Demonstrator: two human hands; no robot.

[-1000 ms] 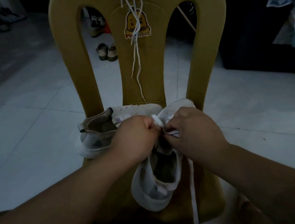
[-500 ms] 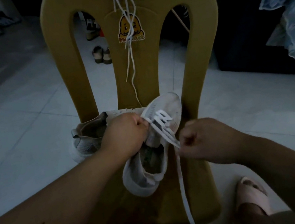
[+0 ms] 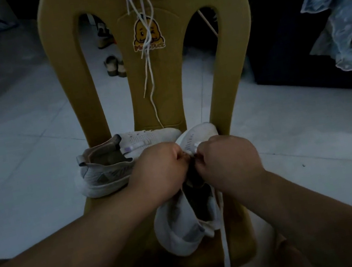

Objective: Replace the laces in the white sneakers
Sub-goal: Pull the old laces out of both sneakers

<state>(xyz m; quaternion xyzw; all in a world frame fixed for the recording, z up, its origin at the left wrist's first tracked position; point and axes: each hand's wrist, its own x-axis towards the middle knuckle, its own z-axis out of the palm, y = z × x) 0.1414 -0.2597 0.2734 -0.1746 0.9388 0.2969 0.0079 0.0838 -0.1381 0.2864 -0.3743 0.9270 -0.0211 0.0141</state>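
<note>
Fingers (image 3: 179, 163) on both sides are curled in tight, knuckles toward me, so from my feed I cannot see the fingertips themselves. As I read it, the left hand (image 3: 160, 171) grips the near sneaker (image 3: 180, 231) at its throat, and the right hand (image 3: 229, 161), almost touching the left, pinches the lace (image 3: 224, 242). A short white piece of that lace shows in the narrow gap between the fists, and its long end runs from under the right hand down past the front edge of the seat. Both fists and forearms cover the eyelets and most of the tongue, so I cannot tell how far up it is laced. Around them I see a yellow-brown plastic chair (image 3: 63, 59) with a duck sticker (image 3: 147, 36) on its backrest and spare laces (image 3: 149, 72) hanging down over that sticker. A second sneaker (image 3: 110, 166) lies on its side at the back left of the seat, just beside the left hand. Beyond the chair, sandals (image 3: 114, 66) sit on the tiled floor (image 3: 22, 160), and blue cloth (image 3: 341, 10) hangs at the right. The near sneaker lies on the seat, heel toward me and toe against the backrest; it is white knit, greyed and dirty around the collar, its opening gaping and dark.
</note>
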